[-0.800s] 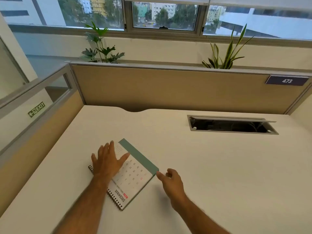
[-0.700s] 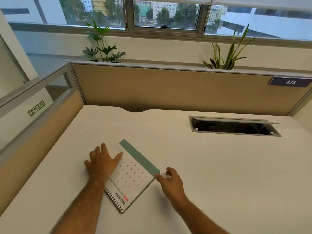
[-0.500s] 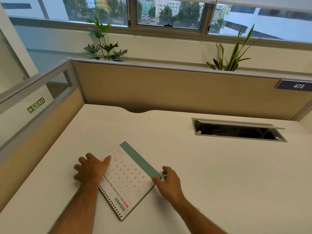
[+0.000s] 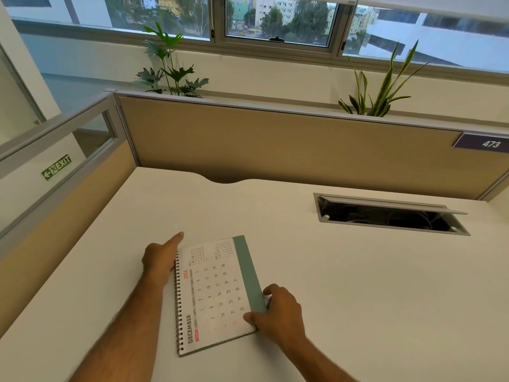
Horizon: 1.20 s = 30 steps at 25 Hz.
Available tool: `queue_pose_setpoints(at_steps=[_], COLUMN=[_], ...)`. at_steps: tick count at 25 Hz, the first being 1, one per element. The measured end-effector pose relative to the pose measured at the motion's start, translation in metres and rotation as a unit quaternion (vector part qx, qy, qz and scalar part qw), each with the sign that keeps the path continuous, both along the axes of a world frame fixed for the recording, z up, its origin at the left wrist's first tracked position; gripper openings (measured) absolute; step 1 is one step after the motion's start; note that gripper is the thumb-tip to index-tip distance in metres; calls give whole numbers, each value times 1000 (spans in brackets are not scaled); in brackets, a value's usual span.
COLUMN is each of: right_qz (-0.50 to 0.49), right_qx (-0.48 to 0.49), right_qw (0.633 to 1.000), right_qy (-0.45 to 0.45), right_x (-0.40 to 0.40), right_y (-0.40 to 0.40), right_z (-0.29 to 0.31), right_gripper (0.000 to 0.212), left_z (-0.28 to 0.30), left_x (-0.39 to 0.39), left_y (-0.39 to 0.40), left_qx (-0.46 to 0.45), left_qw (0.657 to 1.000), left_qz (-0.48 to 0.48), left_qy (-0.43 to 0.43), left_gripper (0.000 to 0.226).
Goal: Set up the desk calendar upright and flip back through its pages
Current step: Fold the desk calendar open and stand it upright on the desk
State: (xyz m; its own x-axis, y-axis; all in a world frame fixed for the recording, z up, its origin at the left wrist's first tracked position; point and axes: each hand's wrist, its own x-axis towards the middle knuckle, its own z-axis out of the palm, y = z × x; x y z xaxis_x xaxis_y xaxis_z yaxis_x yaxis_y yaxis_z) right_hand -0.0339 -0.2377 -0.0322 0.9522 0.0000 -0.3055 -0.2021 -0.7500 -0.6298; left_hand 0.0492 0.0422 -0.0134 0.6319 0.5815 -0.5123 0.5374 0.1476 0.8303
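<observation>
A spiral-bound desk calendar (image 4: 213,295) lies flat on the white desk (image 4: 344,285), showing its December page, with a teal strip along its right edge and the black wire binding on the left. My left hand (image 4: 159,261) rests against the binding side, index finger pointing away from me. My right hand (image 4: 278,312) pinches the teal edge near the lower right corner, thumb on top of the page.
An open cable tray (image 4: 391,215) is sunk into the desk at the far right. A tan partition (image 4: 275,142) closes off the back, with a "473" plate (image 4: 489,143) and two plants (image 4: 170,64) behind it. A glass side panel (image 4: 55,150) runs along the left.
The calendar has turned clockwise, so its binding now runs along the left. My left hand slid off the page to the binding edge; my right hand took hold of the teal edge.
</observation>
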Motion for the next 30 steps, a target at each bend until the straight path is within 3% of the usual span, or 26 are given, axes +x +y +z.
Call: queue_pose_setpoints(at_steps=[4,8,9,10,12,13,17,21,23,24,27,30], right_qz=[7,9,13,17,24,23,25,24,24,29,39,-44], right_qx=[13,21,14,2,-17,-21,-23,-14,-15,-21,-16,41], right_qw=[1000,1000,1000,1000,1000,1000,999,1000,999,999,999,994], right_qy=[17,18,15,11,1,-1,6,13,17,22,31,-91], right_x=[-16,-23,-24,-26,-29,-30,-32,-31,-29,-27,-20,-1], right_y=[-4,-7,-7,-7,-6,-6,-7,-10,-10,-9,-11,-29], right_z=[0,1,1,0,-2,-2,-4,-9,-11,-11,-3,17], right_gripper=[73,84,87,89,86,82,65,60,66,71,81,70], left_z=[15,27,26,23,16,15,8,11,23,32,66,104], left_x=[3,7,7,8,5,2,-1,0,4,7,18,22], left_y=[-23,-53,-62,-70,-79,-81,-73,-68,-75,-82,-107,-138], left_qx=[-108,-176,-136,-33,193,250,205,113,135,168,288,387], left_qw=[993,977,981,984,950,933,945,974,968,959,913,845], left_qz=[-39,-117,-138,-169,-217,-221,-213,-182,-205,-225,-289,-357], left_qy=[-12,18,30,54,113,137,139,77,46,28,-32,-90], left_gripper=[38,47,48,51,65,71,66,38,14,8,21,28])
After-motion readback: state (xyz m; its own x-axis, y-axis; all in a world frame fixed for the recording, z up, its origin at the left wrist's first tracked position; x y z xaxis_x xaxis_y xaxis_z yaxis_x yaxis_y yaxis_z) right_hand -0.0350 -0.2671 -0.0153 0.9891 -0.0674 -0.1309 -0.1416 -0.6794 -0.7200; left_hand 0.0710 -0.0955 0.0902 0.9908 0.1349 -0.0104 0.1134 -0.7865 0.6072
